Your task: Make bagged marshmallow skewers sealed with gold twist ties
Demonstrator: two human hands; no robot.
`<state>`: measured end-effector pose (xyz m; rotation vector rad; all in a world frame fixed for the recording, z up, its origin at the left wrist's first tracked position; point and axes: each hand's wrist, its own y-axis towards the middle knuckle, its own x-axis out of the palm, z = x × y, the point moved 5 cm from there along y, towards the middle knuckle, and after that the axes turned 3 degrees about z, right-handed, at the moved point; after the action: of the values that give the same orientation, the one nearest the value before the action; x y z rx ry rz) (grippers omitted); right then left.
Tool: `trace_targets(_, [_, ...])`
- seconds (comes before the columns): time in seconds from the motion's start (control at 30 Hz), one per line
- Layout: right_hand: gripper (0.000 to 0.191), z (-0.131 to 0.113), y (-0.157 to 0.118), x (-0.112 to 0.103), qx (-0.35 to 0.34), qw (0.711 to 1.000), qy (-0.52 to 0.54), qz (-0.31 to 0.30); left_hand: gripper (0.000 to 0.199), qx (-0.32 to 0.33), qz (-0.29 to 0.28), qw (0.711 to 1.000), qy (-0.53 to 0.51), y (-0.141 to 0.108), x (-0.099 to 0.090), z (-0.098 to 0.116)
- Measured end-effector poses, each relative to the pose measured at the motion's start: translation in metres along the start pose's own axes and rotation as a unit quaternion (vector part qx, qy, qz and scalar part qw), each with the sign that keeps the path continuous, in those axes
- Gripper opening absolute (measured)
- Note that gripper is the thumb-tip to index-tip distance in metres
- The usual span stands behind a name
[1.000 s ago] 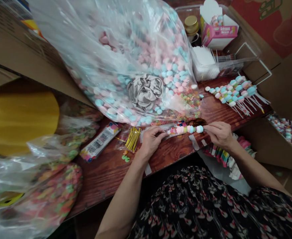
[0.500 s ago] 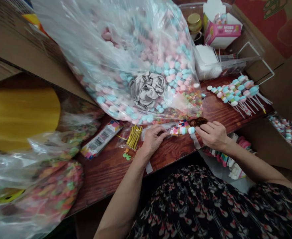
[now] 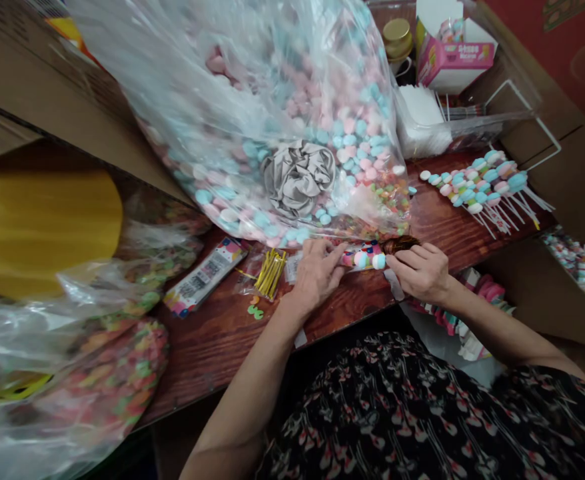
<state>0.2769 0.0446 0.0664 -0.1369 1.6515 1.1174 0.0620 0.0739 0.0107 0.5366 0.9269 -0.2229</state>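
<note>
A short row of pastel candies (image 3: 370, 260) lies between my hands, over a colourful printed wrapper, near the table's front edge. My left hand (image 3: 318, 272) is at its left end, fingers bent and closed around something too small to make out. At the right end, my right hand (image 3: 420, 270) is closed in a pinch; what its fingertips hold is hidden. A dark brown bundle (image 3: 400, 244) sits just behind my right fingers. Left of my left hand are yellow twist ties (image 3: 270, 275) and a stack of printed wrappers (image 3: 206, 277).
A large clear bag of pastel candies (image 3: 345, 127) fills the back, with a crumpled grey cloth (image 3: 300, 177) on it. Finished candy skewers (image 3: 477, 181) lie at right, below a clear bin (image 3: 510, 119). Bags of gummies (image 3: 117, 373) stand at left. Green gummy pieces (image 3: 255, 312) lie in front.
My left hand has shifted slightly right and its back has turned more upward, covering the left end of the candy row. My right hand has barely moved. The view has shifted slightly.
</note>
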Motion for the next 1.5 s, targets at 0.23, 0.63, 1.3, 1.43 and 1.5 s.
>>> trace_targets(0.23, [0.021, 0.003, -0.006, 0.004, 0.019, 0.998, 0.055, 0.018, 0.032, 0.061, -0.051, 0.996, 0.027, 0.011, 0.003, 0.007])
trace_targets(0.63, [0.023, -0.001, 0.003, 0.0, -0.083, 0.992, 0.099, 0.01, 0.021, -0.033, -0.138, 0.99, 0.015, -0.006, 0.007, 0.021])
trace_targets(1.3, [0.018, -0.01, 0.018, 0.023, -0.02, 0.972, 0.093, -0.214, 0.019, -0.09, -0.221, 0.971, 0.023, -0.005, 0.008, 0.036])
trace_targets(1.43, [0.018, -0.011, 0.025, 0.022, -0.056, 0.968, 0.079, -0.233, 0.047, -0.088, -0.209, 0.972, -0.053, -0.008, 0.005, 0.038])
trace_targets(1.5, [0.019, -0.015, 0.027, 0.02, -0.088, 0.965, 0.089, -0.23, 0.053, -0.092, -0.215, 0.968, -0.091, -0.009, 0.004, 0.039])
